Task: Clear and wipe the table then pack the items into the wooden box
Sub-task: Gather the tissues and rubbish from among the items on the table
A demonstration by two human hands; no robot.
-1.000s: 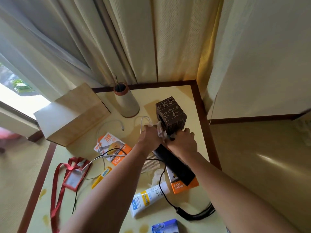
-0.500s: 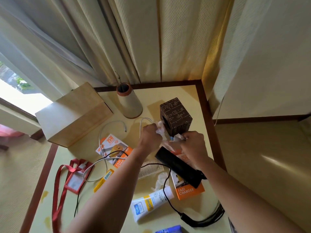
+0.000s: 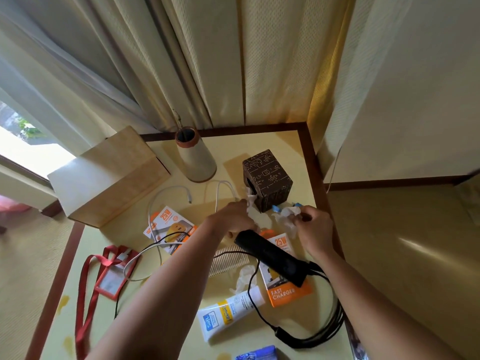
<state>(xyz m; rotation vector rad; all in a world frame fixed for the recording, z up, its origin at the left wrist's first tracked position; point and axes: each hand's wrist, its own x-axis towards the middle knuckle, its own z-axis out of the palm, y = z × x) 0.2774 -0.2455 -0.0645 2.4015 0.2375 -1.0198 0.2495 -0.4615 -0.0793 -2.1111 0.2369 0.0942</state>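
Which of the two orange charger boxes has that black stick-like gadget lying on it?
The right-hand box, printed FAST CHARGER: the black gadget lies slantwise across it. The left-hand box has only thin cables over it.

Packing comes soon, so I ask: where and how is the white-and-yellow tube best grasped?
Probably pinch the tube across its lower-left half, coming from above: it lies flat on the table, and the black cable crosses its upper-right end, so that end is obstructed.

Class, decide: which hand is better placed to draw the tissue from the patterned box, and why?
Left: the left hand grips the tissue at the patterned box opening; the right hand holds crumpled paper.
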